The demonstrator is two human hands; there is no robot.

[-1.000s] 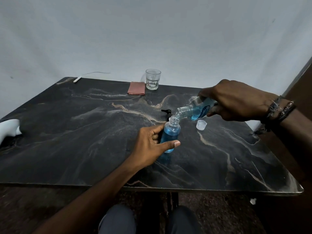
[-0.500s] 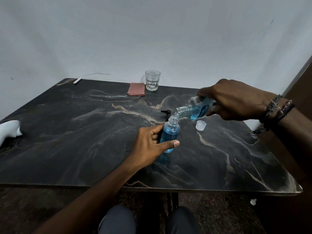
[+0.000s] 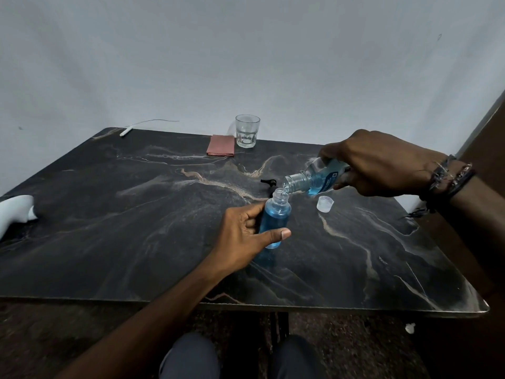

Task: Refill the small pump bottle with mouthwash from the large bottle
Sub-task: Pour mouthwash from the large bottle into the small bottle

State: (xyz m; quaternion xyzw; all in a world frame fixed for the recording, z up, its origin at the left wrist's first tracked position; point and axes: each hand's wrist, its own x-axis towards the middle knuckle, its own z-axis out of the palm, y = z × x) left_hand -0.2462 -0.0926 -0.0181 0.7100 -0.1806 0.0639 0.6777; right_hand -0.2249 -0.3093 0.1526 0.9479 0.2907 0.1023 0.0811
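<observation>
Far left edge of the desk (image 3: 114,242) there's some white thing (image 3: 15,212) poking in, can't tell what it is. Up at the far left corner a white cable (image 3: 142,125) trails off the desk, and along the far edge sit a folded reddish cloth (image 3: 220,145) and an empty glass (image 3: 247,130), both well out of the way.

Middle of the desk is where it's happening. The left hand (image 3: 244,236) is wrapped around the small bottle (image 3: 274,217), thumb across the front and fingers behind, holding it upright on the desk. It looks filled with blue to about the shoulder, neck open. The black pump top (image 3: 269,184) lies just behind it.

The right hand (image 3: 379,162) comes in from the right edge, wrist cocked, gripping the large bottle (image 3: 317,179) tipped nearly flat, its mouth just over the small bottle's opening. A thin pour seems to be going in, hard to see. The clear cap (image 3: 325,203) sits on the desk just right of that.

What could go wrong: the small neck is narrow and the bottle looks close to full, so any more tilt probably overflows it onto the left hand. A wobble of the right wrist and the stream misses the opening. Ease off soon, I'd say.
</observation>
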